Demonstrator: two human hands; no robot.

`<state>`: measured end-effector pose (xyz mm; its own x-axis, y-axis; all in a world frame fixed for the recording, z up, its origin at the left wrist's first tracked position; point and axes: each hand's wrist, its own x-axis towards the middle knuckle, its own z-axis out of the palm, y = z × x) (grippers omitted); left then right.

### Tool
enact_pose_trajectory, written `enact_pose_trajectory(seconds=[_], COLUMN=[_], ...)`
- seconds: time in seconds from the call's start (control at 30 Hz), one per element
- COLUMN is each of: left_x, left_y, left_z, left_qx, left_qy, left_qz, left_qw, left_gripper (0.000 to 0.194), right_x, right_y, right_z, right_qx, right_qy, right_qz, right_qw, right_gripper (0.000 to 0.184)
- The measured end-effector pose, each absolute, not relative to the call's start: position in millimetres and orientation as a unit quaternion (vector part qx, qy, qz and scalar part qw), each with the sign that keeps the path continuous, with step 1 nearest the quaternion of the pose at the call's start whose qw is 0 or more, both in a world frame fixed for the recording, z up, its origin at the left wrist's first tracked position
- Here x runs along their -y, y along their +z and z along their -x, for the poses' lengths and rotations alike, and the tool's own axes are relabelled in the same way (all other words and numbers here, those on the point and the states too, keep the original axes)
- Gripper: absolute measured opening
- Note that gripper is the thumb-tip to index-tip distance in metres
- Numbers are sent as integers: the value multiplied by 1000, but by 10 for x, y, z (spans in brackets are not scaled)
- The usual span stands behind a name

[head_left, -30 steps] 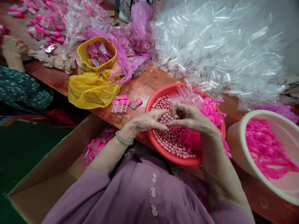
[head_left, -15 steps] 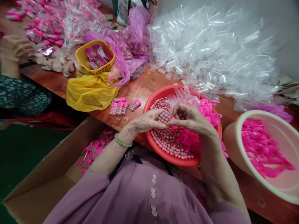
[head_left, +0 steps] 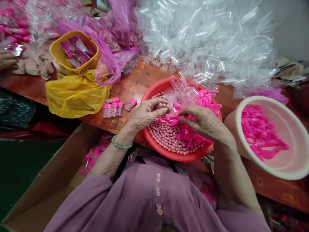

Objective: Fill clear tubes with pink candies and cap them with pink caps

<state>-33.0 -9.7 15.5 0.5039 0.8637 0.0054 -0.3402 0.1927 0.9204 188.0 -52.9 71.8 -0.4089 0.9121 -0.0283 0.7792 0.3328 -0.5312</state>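
My left hand (head_left: pixel 148 112) is closed around a small clear container filled with pink beads (head_left: pixel 164 105), above the left part of a red basin (head_left: pixel 154 139). My right hand (head_left: pixel 204 120) hovers over the basin's right side, thumb and forefinger curled at bright pink plastic caps (head_left: pixel 172 120); one seems to be at the fingertips. Loose pink beads (head_left: pixel 166 138) fill the basin's near side. Clear empty tubes (head_left: pixel 184 90) lie at its back, and more pink caps (head_left: pixel 208 98) at its right. The basin bottom is hidden.
Left of the basin stand several filled containers (head_left: pixel 113 109). Beyond are a yellow bag (head_left: pixel 77 93) and yellow basket (head_left: pixel 56 51). Clear tubes (head_left: pixel 207 42) are heaped behind. A white tub (head_left: pixel 298 167) holds pink caps. A cardboard box (head_left: pixel 45 190) sits below; another person's hand (head_left: pixel 7 59) is far left.
My hands have moved apart; earlier they met at the bead-filled container. My right hand has drawn back to the pink caps. The whole view has shifted, so things appear further left and higher.
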Motion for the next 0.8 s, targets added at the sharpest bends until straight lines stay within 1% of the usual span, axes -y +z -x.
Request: enact_pose_trajectory(seconds=[0.03,0.17,0.23,0.3,0.37,0.4,0.47,0.53,0.6,0.63,0.7,0.8], left_x=[89,50,35,23,14,11,17,42,88,115,163,195], left_y=[157,106,69,47,48,53,66,72,73,74,77,86], left_z=[315,259,239,233,239,246,257,255,232,213,168,111], left_qx=[-270,-271,-287,-297,-295,-291,-284,-284,-281,-275,-256,-248], left_qy=[418,432,426,421,415,413,405,390,363,348,330,350], left_qz=[-483,-483,-488,-491,-487,-480,-464,-444,-417,-400,-362,-310], left_qw=[720,712,706,703,710,717,735,755,785,802,833,848], left_gripper=[33,30,28,27,28,29,33,36,41,43,48,48], right_x=[559,633,633,619,606,602,601,605,613,620,643,703], right_y=[703,607,544,489,460,458,470,491,498,494,467,398], right_z=[-1848,-1616,-1523,-1500,-1547,-1589,-1678,-1739,-1749,-1736,-1694,-1640], right_qx=[823,855,856,866,875,875,853,781,677,634,592,608], right_qy=[214,99,63,51,56,69,119,188,243,262,299,350], right_qz=[517,505,501,485,476,477,499,537,565,569,559,526], right_qw=[97,-65,-108,-114,-72,-30,97,259,403,453,498,482], right_gripper=[12,26,28,28,27,26,19,9,13,15,20,21])
